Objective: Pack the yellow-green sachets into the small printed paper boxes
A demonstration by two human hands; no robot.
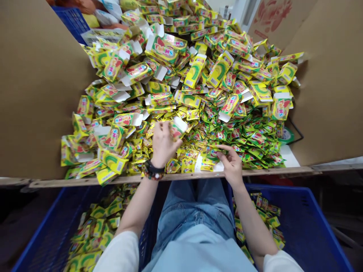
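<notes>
My left hand (163, 142), with dark beaded bracelets at the wrist, is closed round a small candy box (178, 129). The box is tilted, and its white end flap stands open toward the right. Lower and to the right, my right hand (233, 163) pinches a small green candy sachet (212, 153) between thumb and forefinger, just above the table's front edge. Loose yellow sachets (188, 160) lie between my two hands. A heap of green sachets (252, 141) spreads beyond and right of my right hand.
Open-flapped yellow-green boxes (161, 49) are piled behind my hands. Cardboard walls (31, 94) flank the table, whose wooden edge (193, 176) faces me. Below stand a left blue crate (45, 241) and a right blue crate (306, 226), both holding packed boxes.
</notes>
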